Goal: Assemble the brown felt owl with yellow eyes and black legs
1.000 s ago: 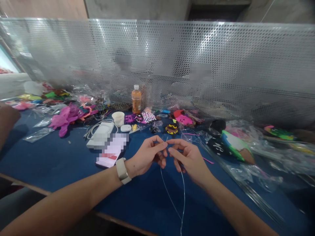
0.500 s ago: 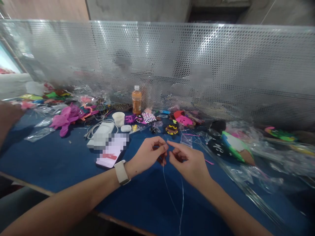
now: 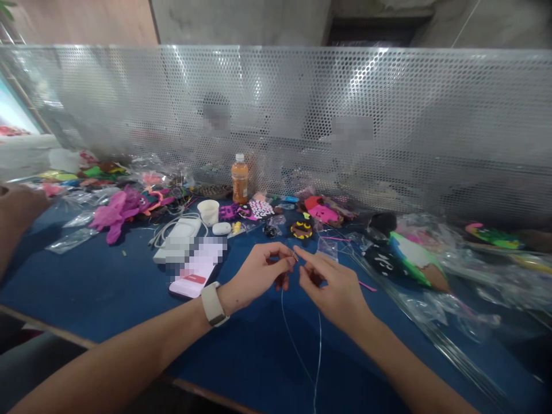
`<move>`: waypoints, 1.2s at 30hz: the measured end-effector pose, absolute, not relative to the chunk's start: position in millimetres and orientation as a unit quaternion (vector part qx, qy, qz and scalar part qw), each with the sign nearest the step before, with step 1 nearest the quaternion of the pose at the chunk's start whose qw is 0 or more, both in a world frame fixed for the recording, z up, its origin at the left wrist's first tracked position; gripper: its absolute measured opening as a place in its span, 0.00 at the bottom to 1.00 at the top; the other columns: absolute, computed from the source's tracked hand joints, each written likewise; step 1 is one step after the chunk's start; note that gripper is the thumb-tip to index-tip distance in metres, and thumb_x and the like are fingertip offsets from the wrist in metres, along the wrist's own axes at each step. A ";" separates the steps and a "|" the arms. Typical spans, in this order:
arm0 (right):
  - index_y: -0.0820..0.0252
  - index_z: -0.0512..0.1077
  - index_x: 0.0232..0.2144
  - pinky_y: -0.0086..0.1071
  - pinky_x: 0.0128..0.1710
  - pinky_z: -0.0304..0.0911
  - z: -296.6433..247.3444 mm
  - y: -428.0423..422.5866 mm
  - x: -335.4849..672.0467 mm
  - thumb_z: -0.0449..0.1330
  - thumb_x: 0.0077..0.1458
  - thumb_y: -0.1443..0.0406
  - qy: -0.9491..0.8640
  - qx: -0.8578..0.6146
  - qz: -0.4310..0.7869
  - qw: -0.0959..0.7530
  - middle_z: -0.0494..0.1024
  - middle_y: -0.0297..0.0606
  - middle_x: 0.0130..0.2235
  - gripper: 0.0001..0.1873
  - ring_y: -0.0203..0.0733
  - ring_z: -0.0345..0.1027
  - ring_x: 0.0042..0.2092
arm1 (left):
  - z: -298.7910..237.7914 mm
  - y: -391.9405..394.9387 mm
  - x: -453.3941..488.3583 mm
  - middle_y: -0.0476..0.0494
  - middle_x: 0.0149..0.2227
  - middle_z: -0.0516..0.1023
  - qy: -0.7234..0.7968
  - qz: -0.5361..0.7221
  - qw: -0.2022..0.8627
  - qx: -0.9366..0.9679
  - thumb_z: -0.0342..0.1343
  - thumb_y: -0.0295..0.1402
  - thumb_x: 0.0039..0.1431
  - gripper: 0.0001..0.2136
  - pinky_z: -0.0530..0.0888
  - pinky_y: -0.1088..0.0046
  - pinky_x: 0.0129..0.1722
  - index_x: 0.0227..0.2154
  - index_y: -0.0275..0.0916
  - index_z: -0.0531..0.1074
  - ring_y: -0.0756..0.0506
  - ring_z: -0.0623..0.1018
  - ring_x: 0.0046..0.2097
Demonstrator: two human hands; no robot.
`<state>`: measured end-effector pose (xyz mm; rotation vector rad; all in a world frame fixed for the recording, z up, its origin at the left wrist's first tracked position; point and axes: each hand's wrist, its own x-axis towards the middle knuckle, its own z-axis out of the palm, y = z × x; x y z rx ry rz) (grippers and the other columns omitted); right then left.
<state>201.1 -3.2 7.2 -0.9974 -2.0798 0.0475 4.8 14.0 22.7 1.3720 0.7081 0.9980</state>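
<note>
My left hand (image 3: 269,265), with a pale band at the wrist, pinches a thin clear thread between thumb and forefinger. A short bit of it shows at the fingertips. From under that hand the clear thread (image 3: 290,329) droops over the blue table and loops back up beneath my right hand (image 3: 334,287). There the forefinger stretches toward the left fingertips, while the other fingers are curled in around the strand; their tips are partly hidden. Thumb and forefinger of the right hand stay apart.
A phone (image 3: 196,270), a white box with a cable (image 3: 179,236), a paper cup (image 3: 209,212) and a drink bottle (image 3: 240,179) stand left of centre. Colourful felt-like pieces (image 3: 321,211) and plastic bags line the mesh screen (image 3: 276,115). Another person's hand (image 3: 21,207) is at far left.
The right forefinger has come slightly closer to the left fingertips, and the short thread bit there now tilts. The hanging strand has shifted a little left. The view has tipped slightly.
</note>
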 end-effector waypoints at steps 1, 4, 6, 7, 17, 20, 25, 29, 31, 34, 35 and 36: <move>0.54 0.74 0.62 0.35 0.29 0.70 7.3 -3.3 201.0 0.56 0.66 0.68 -0.825 -0.395 0.020 0.404 0.74 0.34 0.31 0.24 0.38 0.68 0.28 | 22.4 14.0 5.0 0.52 0.20 0.72 0.312 0.431 0.606 0.591 0.58 0.32 0.64 0.06 0.67 0.80 0.22 0.30 0.38 0.72 0.53 0.72 0.22; 0.54 0.73 0.64 0.35 0.28 0.69 8.2 -3.5 199.7 0.55 0.68 0.68 -0.827 -0.392 0.029 0.401 0.74 0.35 0.31 0.24 0.39 0.67 0.28 | 20.7 14.2 5.8 0.52 0.19 0.71 0.322 0.432 0.605 0.586 0.58 0.34 0.65 0.09 0.65 0.80 0.21 0.29 0.38 0.71 0.52 0.72 0.21; 0.53 0.72 0.64 0.35 0.28 0.69 8.9 -3.2 199.1 0.54 0.69 0.67 -0.831 -0.389 0.031 0.397 0.74 0.36 0.32 0.24 0.39 0.67 0.29 | 19.7 14.4 6.4 0.51 0.19 0.71 0.325 0.435 0.604 0.583 0.58 0.37 0.66 0.12 0.65 0.79 0.21 0.28 0.38 0.70 0.52 0.72 0.21; 0.53 0.71 0.65 0.35 0.28 0.68 9.1 -2.9 199.0 0.54 0.69 0.67 -0.833 -0.388 0.030 0.394 0.74 0.36 0.33 0.24 0.39 0.68 0.29 | 19.4 14.4 6.6 0.51 0.18 0.71 0.326 0.437 0.604 0.582 0.58 0.38 0.66 0.12 0.65 0.79 0.21 0.28 0.38 0.70 0.52 0.72 0.21; 0.54 0.70 0.66 0.35 0.28 0.67 7.3 -5.1 198.8 0.53 0.71 0.67 -0.836 -0.386 0.026 0.389 0.74 0.37 0.34 0.24 0.39 0.67 0.29 | 18.6 13.0 8.3 0.52 0.26 0.74 0.320 0.475 0.623 0.533 0.64 0.36 0.61 0.08 0.68 0.80 0.19 0.35 0.36 0.74 0.52 0.77 0.21; 0.55 0.71 0.65 0.35 0.27 0.67 8.6 -5.3 198.4 0.53 0.71 0.66 -0.837 -0.389 0.028 0.383 0.74 0.37 0.33 0.23 0.38 0.67 0.28 | 16.5 12.7 8.6 0.53 0.26 0.74 0.316 0.486 0.615 0.534 0.65 0.39 0.61 0.11 0.69 0.80 0.17 0.37 0.37 0.73 0.50 0.78 0.20; 0.57 0.71 0.64 0.36 0.28 0.67 7.9 -3.8 199.5 0.52 0.71 0.67 -0.840 -0.393 0.009 0.375 0.74 0.37 0.34 0.23 0.39 0.67 0.29 | 15.9 13.6 8.6 0.50 0.32 0.76 0.313 0.503 0.590 0.548 0.67 0.39 0.60 0.13 0.69 0.80 0.16 0.38 0.36 0.72 0.51 0.79 0.20; 0.58 0.70 0.64 0.35 0.28 0.66 8.0 -4.6 199.8 0.52 0.70 0.68 -0.842 -0.391 -0.012 0.371 0.73 0.37 0.33 0.23 0.39 0.67 0.29 | 16.8 14.4 8.0 0.50 0.29 0.76 0.311 0.510 0.573 0.561 0.66 0.38 0.61 0.11 0.71 0.78 0.19 0.36 0.35 0.73 0.52 0.78 0.21; 0.59 0.70 0.64 0.35 0.28 0.66 8.7 -4.9 199.2 0.53 0.70 0.68 -0.842 -0.390 -0.021 0.371 0.73 0.36 0.32 0.23 0.38 0.67 0.29 | 16.4 14.9 8.3 0.50 0.27 0.75 0.310 0.517 0.568 0.561 0.66 0.37 0.61 0.11 0.73 0.77 0.22 0.35 0.35 0.74 0.52 0.77 0.22; 0.62 0.72 0.62 0.34 0.28 0.66 9.7 -4.4 197.8 0.53 0.69 0.70 -0.840 -0.387 -0.029 0.379 0.74 0.36 0.32 0.22 0.37 0.67 0.28 | 14.6 15.8 9.5 0.50 0.27 0.75 0.308 0.526 0.562 0.558 0.67 0.35 0.60 0.10 0.75 0.75 0.27 0.35 0.35 0.75 0.52 0.77 0.25; 0.63 0.72 0.61 0.34 0.28 0.65 10.1 -4.3 197.3 0.53 0.68 0.70 -0.840 -0.386 -0.030 0.381 0.74 0.36 0.32 0.22 0.37 0.67 0.28 | 13.8 16.1 10.1 0.50 0.27 0.76 0.309 0.530 0.560 0.557 0.67 0.35 0.60 0.09 0.75 0.75 0.28 0.35 0.34 0.75 0.52 0.77 0.25; 0.64 0.73 0.61 0.34 0.27 0.65 10.5 -4.3 196.9 0.54 0.68 0.71 -0.840 -0.385 -0.030 0.382 0.74 0.36 0.32 0.21 0.37 0.67 0.28 | 13.0 16.4 10.6 0.50 0.28 0.76 0.310 0.532 0.559 0.555 0.67 0.34 0.60 0.09 0.75 0.75 0.28 0.34 0.34 0.75 0.52 0.77 0.26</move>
